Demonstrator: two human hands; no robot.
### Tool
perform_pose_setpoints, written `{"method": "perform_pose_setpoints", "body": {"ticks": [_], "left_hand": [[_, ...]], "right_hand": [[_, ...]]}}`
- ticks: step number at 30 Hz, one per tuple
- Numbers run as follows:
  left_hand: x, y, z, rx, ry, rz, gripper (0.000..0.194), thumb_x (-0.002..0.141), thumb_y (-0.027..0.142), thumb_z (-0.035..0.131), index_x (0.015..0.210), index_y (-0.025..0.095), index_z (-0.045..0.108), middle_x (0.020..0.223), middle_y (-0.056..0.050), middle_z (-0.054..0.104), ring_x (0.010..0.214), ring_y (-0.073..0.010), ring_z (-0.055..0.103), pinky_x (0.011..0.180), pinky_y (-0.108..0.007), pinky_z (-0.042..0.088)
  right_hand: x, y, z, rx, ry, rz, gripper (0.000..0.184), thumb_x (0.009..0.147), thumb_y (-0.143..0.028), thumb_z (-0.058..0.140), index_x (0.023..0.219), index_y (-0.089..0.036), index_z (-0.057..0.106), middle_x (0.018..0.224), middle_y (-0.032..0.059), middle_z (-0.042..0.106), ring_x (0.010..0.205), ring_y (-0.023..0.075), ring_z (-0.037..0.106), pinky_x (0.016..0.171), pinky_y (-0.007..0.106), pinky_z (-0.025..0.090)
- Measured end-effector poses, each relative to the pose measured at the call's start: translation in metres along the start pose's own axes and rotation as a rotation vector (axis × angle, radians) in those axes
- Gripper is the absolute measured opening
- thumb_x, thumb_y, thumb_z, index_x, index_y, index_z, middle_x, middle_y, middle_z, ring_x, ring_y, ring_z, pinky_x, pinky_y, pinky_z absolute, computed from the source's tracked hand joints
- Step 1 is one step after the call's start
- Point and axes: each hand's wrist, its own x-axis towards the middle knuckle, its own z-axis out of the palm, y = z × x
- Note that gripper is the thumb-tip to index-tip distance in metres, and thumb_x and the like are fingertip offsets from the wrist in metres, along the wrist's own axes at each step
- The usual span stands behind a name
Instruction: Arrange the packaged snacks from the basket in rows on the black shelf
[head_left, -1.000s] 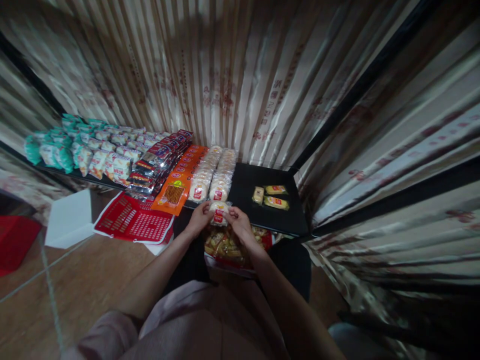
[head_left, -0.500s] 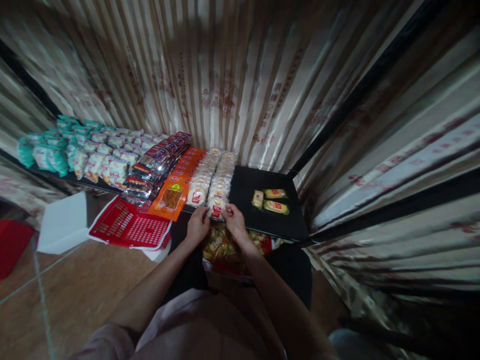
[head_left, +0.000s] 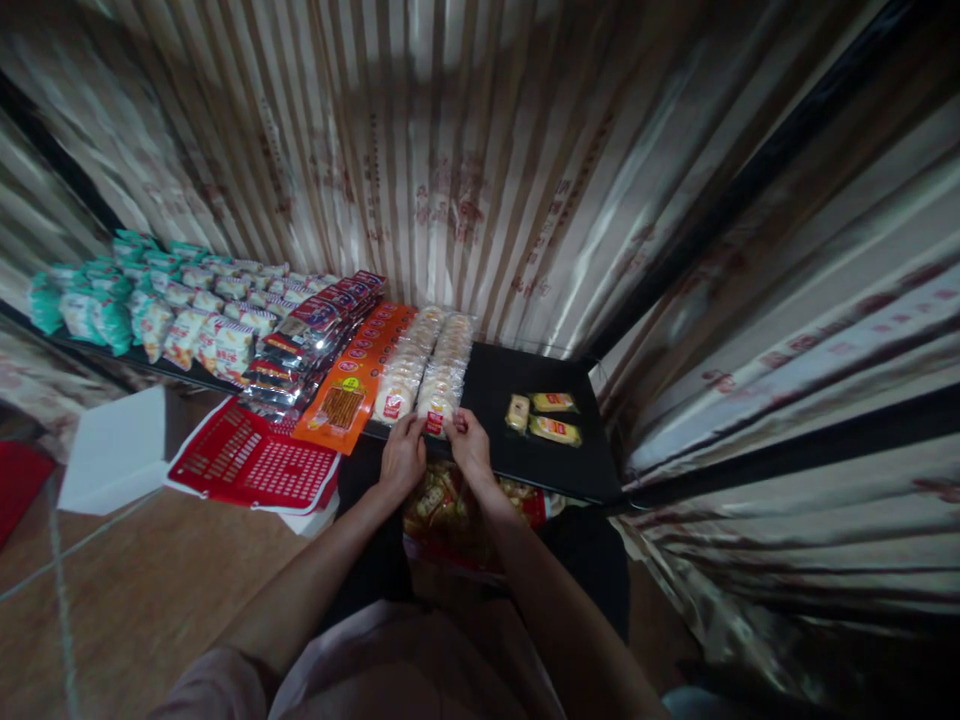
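My left hand (head_left: 405, 456) and my right hand (head_left: 470, 442) pinch the near corners of a clear-wrapped round rice cracker pack (head_left: 438, 420) with a red label. This pack is at the front end of the right one of two overlapping rows of white cracker packs (head_left: 448, 352). The front pack of the left row (head_left: 393, 402) sits close by my left fingers. Below my hands, a bag of gold-wrapped snacks (head_left: 435, 500) rests at my lap, partly covered by my right forearm.
The black shelf (head_left: 517, 465) carries three small yellow snack packs (head_left: 553, 430) on the right. Left of the crackers lie an orange pouch (head_left: 341, 405), dark shiny packets (head_left: 300, 340) and several white and green bags (head_left: 90, 305). A red basket (head_left: 255, 455) and white box (head_left: 112, 450) stand lower left.
The cracker pack between my hands has moved slightly back, farther onto the shelf against its row. My view has shifted a little.
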Motion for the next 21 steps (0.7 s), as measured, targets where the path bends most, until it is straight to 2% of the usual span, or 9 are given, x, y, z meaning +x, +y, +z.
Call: {"method": "perform_pose_setpoints", "body": {"ticks": [4, 9, 11, 14, 18, 21], "left_hand": [[0.006, -0.002, 0.002, 0.055, -0.009, 0.038, 0.042, 0.080, 0.008, 0.041, 0.119, 0.016, 0.054, 0.123, -0.013, 0.048, 0.116, -0.0245, 0.046, 0.100, -0.038, 0.041], [0.003, -0.010, 0.002, 0.135, 0.005, 0.132, 0.042, 0.080, 0.007, 0.042, 0.120, 0.017, 0.051, 0.121, -0.013, 0.046, 0.115, -0.0240, 0.044, 0.098, -0.041, 0.043], [0.001, -0.016, 0.000, 0.167, -0.043, 0.203, 0.044, 0.080, 0.007, 0.042, 0.122, 0.015, 0.050, 0.124, -0.014, 0.045, 0.116, -0.0241, 0.043, 0.098, -0.041, 0.043], [0.000, -0.025, -0.004, 0.220, -0.141, 0.314, 0.050, 0.078, 0.005, 0.042, 0.127, 0.014, 0.046, 0.128, -0.014, 0.043, 0.119, -0.0244, 0.041, 0.100, -0.041, 0.041], [0.001, -0.028, -0.008, 0.247, -0.188, 0.347, 0.053, 0.077, 0.003, 0.041, 0.129, 0.014, 0.045, 0.132, -0.015, 0.041, 0.121, -0.0251, 0.039, 0.101, -0.042, 0.040], [0.003, -0.025, -0.008, 0.240, -0.204, 0.374, 0.054, 0.076, 0.003, 0.042, 0.129, 0.014, 0.045, 0.134, -0.015, 0.041, 0.123, -0.0255, 0.038, 0.102, -0.043, 0.038]], "right_hand": [[0.001, -0.005, 0.003, -0.163, 0.054, -0.041, 0.028, 0.071, -0.026, 0.058, 0.097, -0.016, 0.061, 0.087, 0.0052, 0.060, 0.076, 0.0161, 0.058, 0.076, 0.030, 0.049], [-0.006, -0.001, 0.008, -0.043, 0.122, -0.054, 0.043, 0.072, -0.018, 0.057, 0.115, -0.014, 0.053, 0.098, 0.0085, 0.057, 0.087, 0.0167, 0.057, 0.074, 0.029, 0.052], [-0.010, 0.003, 0.007, 0.008, 0.131, -0.087, 0.046, 0.073, -0.016, 0.054, 0.119, -0.014, 0.051, 0.107, 0.0112, 0.054, 0.094, 0.0175, 0.056, 0.074, 0.029, 0.053], [-0.017, 0.010, 0.000, 0.018, 0.076, -0.188, 0.042, 0.076, -0.013, 0.046, 0.118, -0.016, 0.053, 0.116, 0.0122, 0.052, 0.105, 0.0183, 0.053, 0.079, 0.030, 0.053], [-0.031, 0.022, -0.009, -0.136, 0.029, -0.314, 0.044, 0.078, -0.007, 0.038, 0.117, -0.018, 0.056, 0.128, 0.0103, 0.050, 0.122, 0.0189, 0.043, 0.101, 0.038, 0.041], [-0.042, 0.027, -0.010, -0.266, -0.031, -0.366, 0.050, 0.079, -0.004, 0.035, 0.123, -0.016, 0.053, 0.138, 0.0086, 0.044, 0.129, 0.0178, 0.036, 0.108, 0.039, 0.031]]}}
